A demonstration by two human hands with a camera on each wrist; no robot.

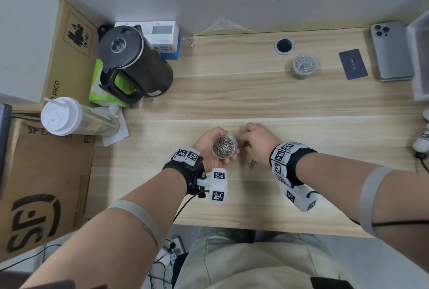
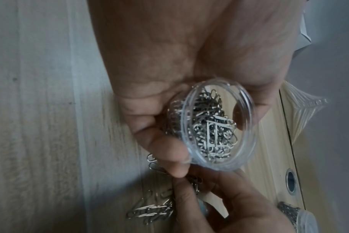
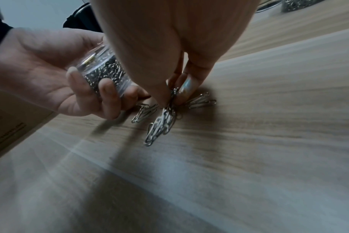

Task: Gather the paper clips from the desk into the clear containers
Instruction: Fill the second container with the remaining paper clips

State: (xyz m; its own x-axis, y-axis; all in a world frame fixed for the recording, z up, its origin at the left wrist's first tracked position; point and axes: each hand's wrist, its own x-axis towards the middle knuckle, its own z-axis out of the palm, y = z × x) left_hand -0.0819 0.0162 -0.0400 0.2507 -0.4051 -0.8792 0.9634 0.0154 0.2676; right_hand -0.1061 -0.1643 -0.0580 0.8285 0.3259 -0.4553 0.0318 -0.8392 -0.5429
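1. While my left hand curls round it, the clear container sits open-topped in my palm, crammed with paper clips, just above the desk.
2. Right hand: fingertips pinch a dangling bunch of paper clips just beside the container.
3. Loose clips: scattered on the desk under my right hand.
4. Second container: filled with clips, standing far back near the cable hole.
5. Kettle: far left.

Silver paper clips on pale wood-grain desk; black kettle; navy card.
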